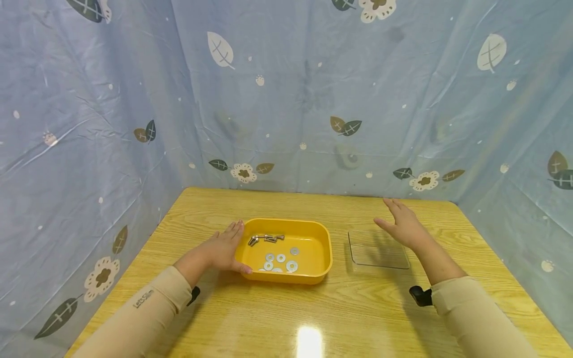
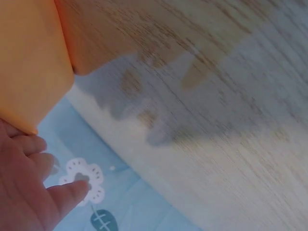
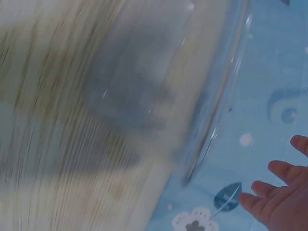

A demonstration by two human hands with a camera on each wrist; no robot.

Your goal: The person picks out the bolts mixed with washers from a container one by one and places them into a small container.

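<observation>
A yellow plastic tray (image 1: 286, 279) sits on the wooden table, slightly left of the middle. Several metal screws (image 1: 270, 238) lie toward its back left, and several flat washers (image 1: 292, 266) are spread over its floor. At the tray's left end is my left hand (image 1: 221, 248), fingers extended along the side and thumb near the front corner. In the left wrist view its fingers meet the tray's wall (image 2: 36, 62). My right hand (image 1: 405, 228) hovers with spread fingers over the back right of a clear transparent container (image 1: 380, 267), holding nothing.
The wooden table (image 1: 268, 313) ends at a blue patterned curtain (image 1: 286, 99) behind and at both sides. A strip of table separates the tray from the clear container. Black wrist mounts (image 1: 421, 296) project below the sleeves.
</observation>
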